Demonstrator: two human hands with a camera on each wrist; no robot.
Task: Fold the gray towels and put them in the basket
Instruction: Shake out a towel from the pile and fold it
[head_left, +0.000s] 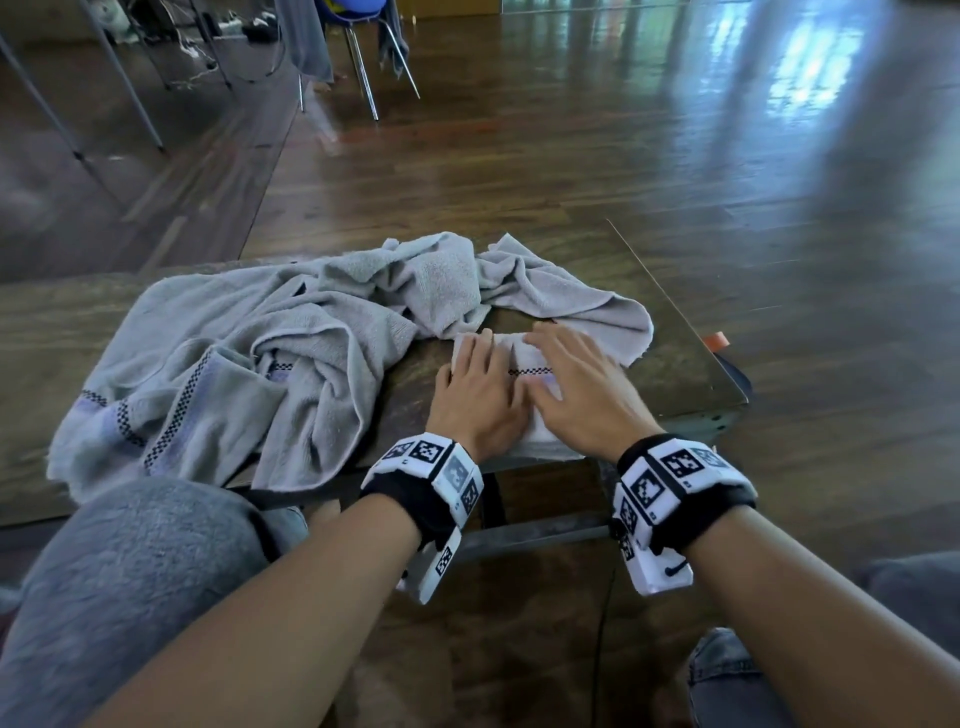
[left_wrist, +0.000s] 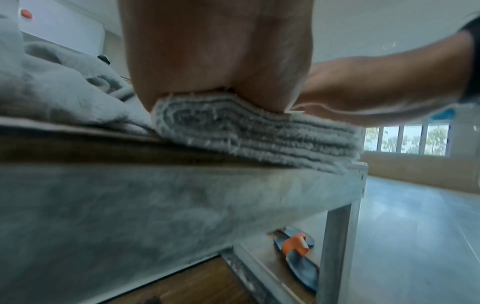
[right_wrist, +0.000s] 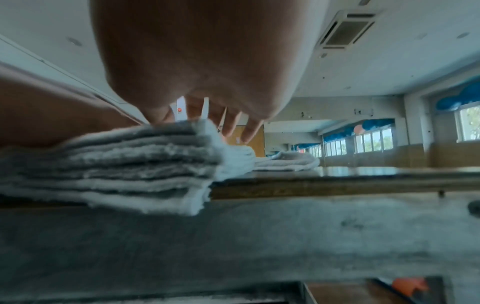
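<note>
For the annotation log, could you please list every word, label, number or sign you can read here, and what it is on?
No readable text in any view.
Left wristband: square black-and-white marker codes only, no letters or numbers.
Right wristband: the same marker codes, plus a small dark mark too small to read.

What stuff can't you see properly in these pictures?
- The basket: not in any view.
- The folded towel: in the head view, the left hand and right hand, flat on it, hide most of its top.
- The left hand's fingers: left wrist view, the palm blocks them.
- The sandal under the table: its front is cut off behind the table leg.
</note>
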